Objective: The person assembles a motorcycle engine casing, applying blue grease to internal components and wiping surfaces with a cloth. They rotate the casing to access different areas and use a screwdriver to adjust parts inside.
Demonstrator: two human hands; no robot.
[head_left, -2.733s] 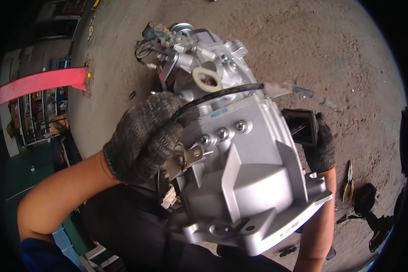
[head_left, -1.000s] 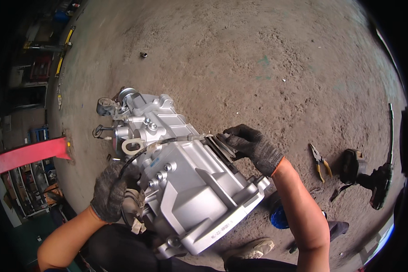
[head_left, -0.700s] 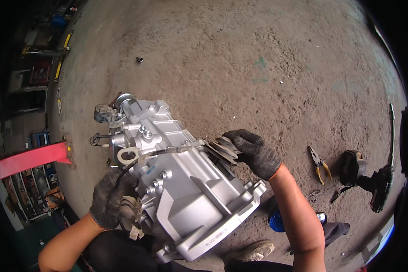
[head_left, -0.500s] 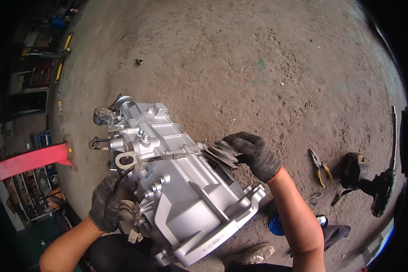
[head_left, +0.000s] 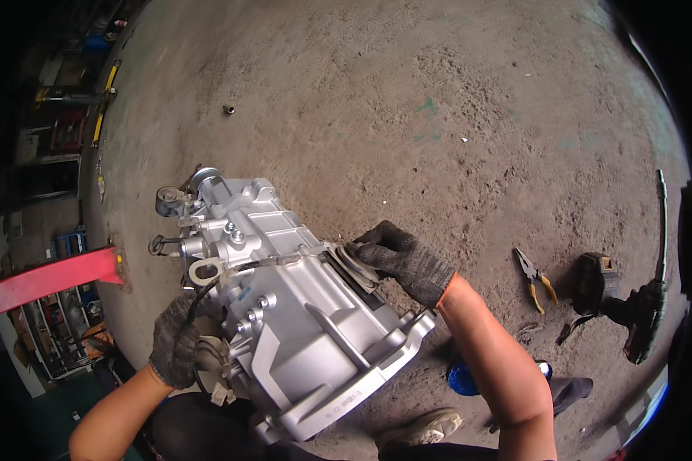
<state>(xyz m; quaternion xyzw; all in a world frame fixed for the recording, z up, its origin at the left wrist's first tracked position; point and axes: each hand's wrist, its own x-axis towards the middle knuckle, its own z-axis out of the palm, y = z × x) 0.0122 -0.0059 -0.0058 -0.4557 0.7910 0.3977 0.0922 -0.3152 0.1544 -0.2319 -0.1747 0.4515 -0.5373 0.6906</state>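
Observation:
A silver gearbox [head_left: 284, 284] lies on the floor in front of me, slanting from upper left to lower right. My right hand [head_left: 406, 261], in a dark grey knit glove, is closed on a worn, ribbed grey part [head_left: 352, 267] at the housing's right side. My left hand [head_left: 178, 346], gloved alike, is at the lower left side, its fingers curled and partly hidden by the housing. A black cable [head_left: 194, 307] passes over this hand and continues across the gearbox top. Beside it sits a second ribbed, dirty part [head_left: 212, 355].
Pliers with yellow handles [head_left: 537, 283], a black battery pack [head_left: 597, 283] and a power tool with a long extension [head_left: 640, 323] lie at right. A small metal socket [head_left: 228, 110] is on the floor beyond. A red beam [head_left: 50, 280] juts in at left; a blue can [head_left: 463, 379] stands by my right forearm.
My right hand and the ribbed part have shifted slightly left, closer against the gearbox. The whole view has drifted a little. My left hand stays at the same spot on the housing.

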